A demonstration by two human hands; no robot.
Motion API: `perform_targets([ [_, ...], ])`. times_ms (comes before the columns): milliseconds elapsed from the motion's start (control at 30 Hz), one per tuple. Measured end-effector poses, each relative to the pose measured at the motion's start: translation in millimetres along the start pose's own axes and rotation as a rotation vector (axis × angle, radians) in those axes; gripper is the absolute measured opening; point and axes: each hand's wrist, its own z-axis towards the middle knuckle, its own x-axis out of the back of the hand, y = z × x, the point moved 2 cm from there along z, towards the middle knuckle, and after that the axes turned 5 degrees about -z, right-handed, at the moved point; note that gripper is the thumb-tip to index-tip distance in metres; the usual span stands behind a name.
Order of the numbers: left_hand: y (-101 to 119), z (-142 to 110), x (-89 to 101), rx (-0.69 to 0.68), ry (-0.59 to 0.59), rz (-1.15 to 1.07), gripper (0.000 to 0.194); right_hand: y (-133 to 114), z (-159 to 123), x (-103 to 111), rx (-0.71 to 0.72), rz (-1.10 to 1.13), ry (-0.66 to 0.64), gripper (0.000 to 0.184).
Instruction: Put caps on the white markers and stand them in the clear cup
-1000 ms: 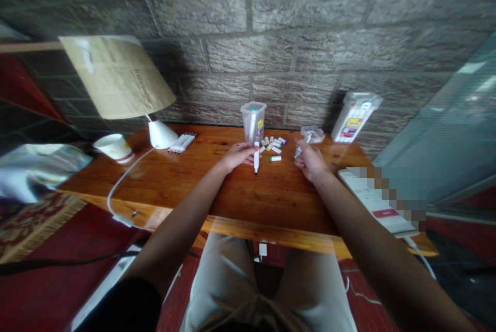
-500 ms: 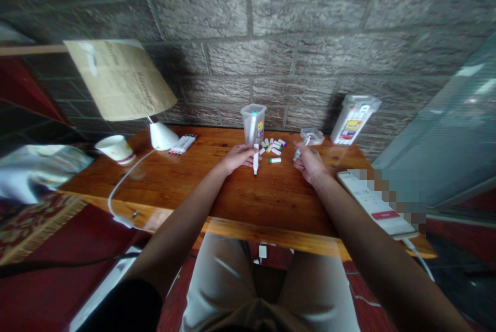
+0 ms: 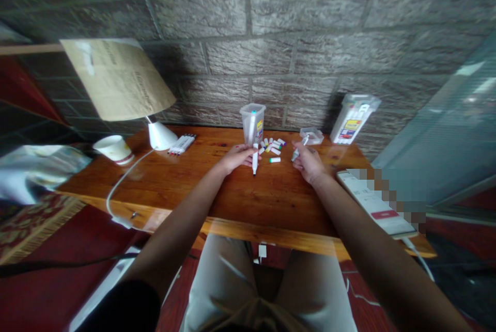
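My left hand (image 3: 241, 157) is closed on a white marker (image 3: 254, 160), held upright with its dark tip pointing down. Over on the right, my right hand (image 3: 309, 162) grips another white marker (image 3: 297, 153), tilted and partly hidden by the fingers. Between the hands lie several marker caps (image 3: 271, 144) with coloured ends, and a single green-ended cap (image 3: 275, 160) sits nearer to me. Behind my left hand stands a clear plastic case (image 3: 248, 121) with a blue-ended marker (image 3: 252, 123) inside.
A clear lid (image 3: 315, 137) and a full marker case (image 3: 352, 120) stand at the back right, a phone (image 3: 372, 203) at the right edge. To the left are several markers (image 3: 182, 144), a lamp (image 3: 158, 136) with its cord, and a paper cup (image 3: 114, 150) on the wooden table (image 3: 263, 203).
Almost nothing differs. The whole view has shifted very slightly; both hands keep their markers in about the same place.
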Motion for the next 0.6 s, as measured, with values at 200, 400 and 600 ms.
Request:
perform_targets([
  [200,1.1,-0.5,-0.3,-0.005,-0.018,-0.001,0.025,-0.9,-1.4,-1.5,0.002,-0.009,-0.017,0.031],
  [400,0.4,-0.1,0.1,0.000,-0.010,-0.006,0.024,-1.5,-5.3,-2.9,0.003,-0.018,-0.038,0.033],
  [600,-0.1,0.1,0.3,-0.007,-0.013,-0.011,0.023,-1.4,-5.3,-4.4,-0.001,-0.024,-0.038,0.028],
])
